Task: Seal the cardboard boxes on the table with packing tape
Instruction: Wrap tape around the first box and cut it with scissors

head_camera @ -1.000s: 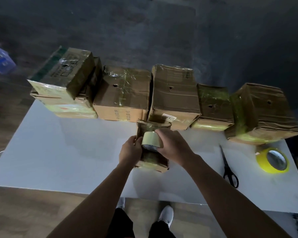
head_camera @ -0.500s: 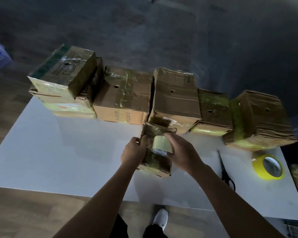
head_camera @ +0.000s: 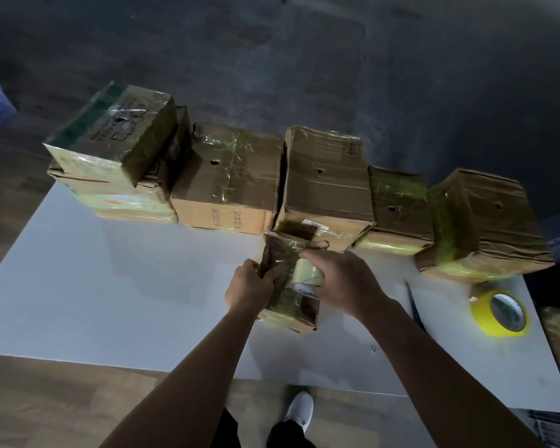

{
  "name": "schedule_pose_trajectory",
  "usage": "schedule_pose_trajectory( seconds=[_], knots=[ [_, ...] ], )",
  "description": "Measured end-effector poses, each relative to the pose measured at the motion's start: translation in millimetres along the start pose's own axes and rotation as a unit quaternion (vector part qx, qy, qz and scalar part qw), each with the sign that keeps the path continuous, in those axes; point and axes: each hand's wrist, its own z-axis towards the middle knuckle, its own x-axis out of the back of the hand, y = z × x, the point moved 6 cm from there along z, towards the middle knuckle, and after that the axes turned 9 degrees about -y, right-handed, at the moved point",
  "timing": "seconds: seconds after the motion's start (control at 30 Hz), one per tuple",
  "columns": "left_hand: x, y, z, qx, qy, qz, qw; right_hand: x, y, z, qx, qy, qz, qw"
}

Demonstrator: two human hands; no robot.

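Small box mid-table, under both your hands
Your left hand curls round the box's left edge; just right of it, your right hand grips the tape roll on the box's top. The box's long axis runs away from you toward the row of boxes, so the roll likely travels that line
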Motion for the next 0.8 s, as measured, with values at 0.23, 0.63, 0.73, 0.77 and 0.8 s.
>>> schedule_pose_trajectory(
  seconds=[0.23,0.63,0.73,0.77,0.8],
  knots=[
    [3,0,0,-0.005,-0.015,-0.02,1.0,7,4,0,-0.024,-0.007,0.008,1.0],
    [1,7,-8,-0.009,-0.041,0.03,0.999,-12,22,-19,-0.038,0.015,0.178,0.983],
    [4,6,-6,-0.001,-0.037,0.042,0.998,-1,20,-17,-0.013,0.025,0.115,0.993],
    [6,5,-6,0.002,-0.032,0.043,0.999,3,24,-20,-0.012,0.031,0.087,0.996],
    [8,5,-5,0.003,-0.026,0.041,0.999,7,31,-23,-0.021,0.029,0.061,0.997]
  ],
)
